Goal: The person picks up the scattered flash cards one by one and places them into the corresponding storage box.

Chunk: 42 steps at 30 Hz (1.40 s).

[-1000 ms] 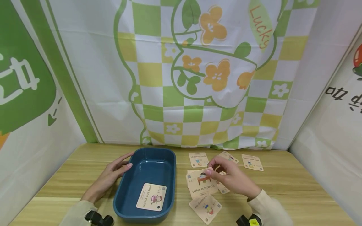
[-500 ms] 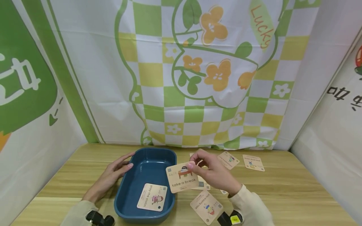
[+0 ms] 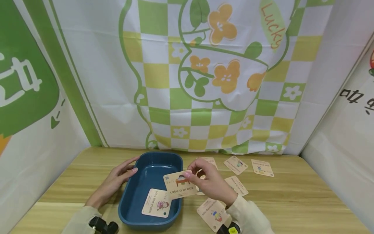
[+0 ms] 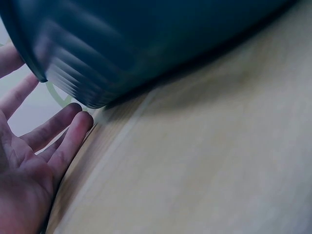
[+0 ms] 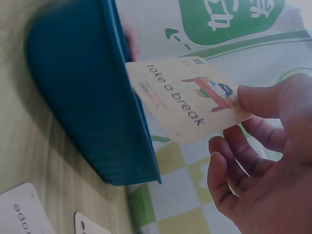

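My right hand point(image 3: 211, 180) pinches a "take a break" card point(image 3: 180, 185) by its upper right corner, thumb on the printed face. In the head view the card overlaps the right rim of the blue tray point(image 3: 124, 208); the right wrist view shows this card point(image 5: 187, 100) level with the rim, its far end reaching past it. Inside the tray lies a "play the violin" card point(image 3: 156, 203), face up. My left hand point(image 3: 112, 182) rests at the tray's left rim with its fingers spread and fairly straight, and in the left wrist view the fingers point(image 4: 70, 139) stand beside the tray's outer wall.
Several more picture cards lie right of the tray: a skipping rope card point(image 3: 212, 213), one partly under my right hand point(image 3: 238, 185), a tilted one point(image 3: 236, 165) and a far right one point(image 3: 262, 167). A patterned curtain point(image 3: 204, 123) hangs behind the wooden table point(image 3: 306, 195).
My right hand has lifted the "take a break" card from the pile and carried it left to the tray's rim. The left hand and tray have stayed in place.
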Tool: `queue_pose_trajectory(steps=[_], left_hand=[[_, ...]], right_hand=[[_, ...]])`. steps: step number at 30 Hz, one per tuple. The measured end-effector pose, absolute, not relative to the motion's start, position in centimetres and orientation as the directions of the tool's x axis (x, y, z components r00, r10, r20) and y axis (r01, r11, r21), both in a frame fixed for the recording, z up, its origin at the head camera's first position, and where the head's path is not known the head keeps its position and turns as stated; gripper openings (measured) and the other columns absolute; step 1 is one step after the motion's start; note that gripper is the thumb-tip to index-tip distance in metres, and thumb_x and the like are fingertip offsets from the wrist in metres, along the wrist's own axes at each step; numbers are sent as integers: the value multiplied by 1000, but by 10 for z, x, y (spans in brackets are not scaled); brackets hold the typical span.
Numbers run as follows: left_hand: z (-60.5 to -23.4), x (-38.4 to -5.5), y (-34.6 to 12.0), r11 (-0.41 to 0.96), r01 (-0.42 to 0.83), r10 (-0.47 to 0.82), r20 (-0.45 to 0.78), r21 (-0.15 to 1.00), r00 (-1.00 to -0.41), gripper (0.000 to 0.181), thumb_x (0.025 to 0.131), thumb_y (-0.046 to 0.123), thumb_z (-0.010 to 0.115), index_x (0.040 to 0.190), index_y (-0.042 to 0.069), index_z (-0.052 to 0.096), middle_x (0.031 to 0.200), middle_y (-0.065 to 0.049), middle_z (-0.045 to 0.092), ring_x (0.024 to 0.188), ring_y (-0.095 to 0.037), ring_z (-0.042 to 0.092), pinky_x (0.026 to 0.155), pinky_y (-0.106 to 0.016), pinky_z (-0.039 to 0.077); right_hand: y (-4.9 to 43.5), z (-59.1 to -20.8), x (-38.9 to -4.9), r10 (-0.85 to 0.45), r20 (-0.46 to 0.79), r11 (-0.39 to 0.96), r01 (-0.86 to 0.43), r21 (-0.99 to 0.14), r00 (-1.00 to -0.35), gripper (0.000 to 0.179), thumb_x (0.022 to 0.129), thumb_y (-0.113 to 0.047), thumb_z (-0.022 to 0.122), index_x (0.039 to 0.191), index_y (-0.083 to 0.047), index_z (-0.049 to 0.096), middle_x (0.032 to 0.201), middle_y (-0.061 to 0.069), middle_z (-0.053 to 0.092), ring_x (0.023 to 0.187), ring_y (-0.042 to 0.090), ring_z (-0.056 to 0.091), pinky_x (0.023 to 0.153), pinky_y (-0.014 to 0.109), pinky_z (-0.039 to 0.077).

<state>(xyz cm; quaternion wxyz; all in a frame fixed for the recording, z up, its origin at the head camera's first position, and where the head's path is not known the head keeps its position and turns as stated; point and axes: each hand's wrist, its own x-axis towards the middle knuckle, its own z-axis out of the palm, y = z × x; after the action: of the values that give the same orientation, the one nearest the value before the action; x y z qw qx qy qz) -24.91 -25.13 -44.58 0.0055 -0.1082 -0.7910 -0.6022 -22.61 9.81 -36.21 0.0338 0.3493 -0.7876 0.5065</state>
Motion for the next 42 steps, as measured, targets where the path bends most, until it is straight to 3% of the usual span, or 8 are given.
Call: queue_pose_trajectory(steps=[22, 42], left_hand=[[-445, -250, -251, 257, 191, 172, 150, 947, -974, 55, 106, 27, 55, 157, 13, 40, 145, -25, 50, 128, -38, 51, 103, -63, 41], [-446, -250, -251, 247, 204, 180, 162, 947, -970, 55, 107, 26, 55, 157, 12, 39, 146, -24, 49, 127, -35, 50, 104, -62, 41]], right_hand=[[90, -376, -223, -559, 245, 364, -500, -786, -792, 15, 100, -27, 68, 98, -13, 70, 95, -2, 59, 82, 14, 57, 73, 30, 50], [93, -375, -227, -578, 261, 361, -530, -768, -773, 14, 99, -25, 68, 96, -11, 71, 92, -2, 60, 79, 13, 55, 71, 26, 49]])
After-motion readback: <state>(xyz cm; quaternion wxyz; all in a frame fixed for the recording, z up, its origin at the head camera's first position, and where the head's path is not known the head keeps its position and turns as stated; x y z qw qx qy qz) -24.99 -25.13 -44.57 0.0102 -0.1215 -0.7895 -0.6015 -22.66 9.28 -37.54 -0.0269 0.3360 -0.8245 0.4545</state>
